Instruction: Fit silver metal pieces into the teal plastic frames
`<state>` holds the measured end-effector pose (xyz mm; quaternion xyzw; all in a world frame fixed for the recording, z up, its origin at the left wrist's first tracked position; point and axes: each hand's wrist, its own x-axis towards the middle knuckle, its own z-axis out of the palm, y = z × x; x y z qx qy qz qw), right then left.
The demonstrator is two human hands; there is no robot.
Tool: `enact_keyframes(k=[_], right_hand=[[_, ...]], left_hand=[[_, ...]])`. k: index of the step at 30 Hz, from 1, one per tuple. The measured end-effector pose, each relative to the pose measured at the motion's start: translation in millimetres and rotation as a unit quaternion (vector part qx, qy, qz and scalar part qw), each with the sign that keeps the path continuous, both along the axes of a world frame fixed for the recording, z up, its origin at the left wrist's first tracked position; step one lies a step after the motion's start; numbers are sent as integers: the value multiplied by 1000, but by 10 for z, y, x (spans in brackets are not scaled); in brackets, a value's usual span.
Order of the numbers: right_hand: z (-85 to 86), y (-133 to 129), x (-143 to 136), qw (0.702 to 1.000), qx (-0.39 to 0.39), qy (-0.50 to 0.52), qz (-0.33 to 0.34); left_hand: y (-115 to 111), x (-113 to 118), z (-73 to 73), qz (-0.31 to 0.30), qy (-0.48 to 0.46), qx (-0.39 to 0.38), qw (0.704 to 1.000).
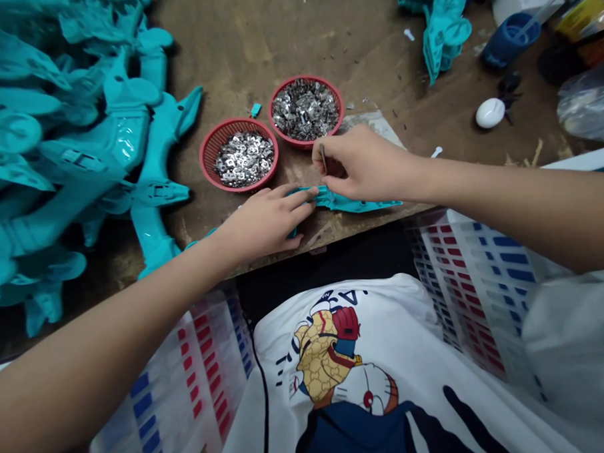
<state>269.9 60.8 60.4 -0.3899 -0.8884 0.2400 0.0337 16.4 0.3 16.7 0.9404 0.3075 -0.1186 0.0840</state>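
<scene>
The left hand [269,220] grips a plastic piece [357,201], I'd guess light, stiff, best held by edges beneath those fingers; the right hand [356,160] pinches a thin strip [323,159].

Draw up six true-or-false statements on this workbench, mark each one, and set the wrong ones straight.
1. The left hand touches a teal part. True.
2. The right hand holds nothing. False: it pinches a thin piece.
3. The nearer red basket and the farther red basket both hold small metal pieces. True.
4. The large teal pile lies at the picture's right. False: it lies at the left.
5. A white egg-shaped object lies on the brown table. True.
6. The blue cup stands between the baskets. False: it stands at the picture's upper right.
</scene>
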Motion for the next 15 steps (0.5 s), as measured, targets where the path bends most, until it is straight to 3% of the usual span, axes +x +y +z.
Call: enact_keyframes(k=[10, 15], right_hand=[[-24, -2, 9, 1000, 5, -8, 0], [51, -27, -17, 1000, -5, 2, -24]], left_hand=[[1, 12, 23, 1, -5, -7, 1000], [7, 4, 12, -2, -3, -4, 1000]])
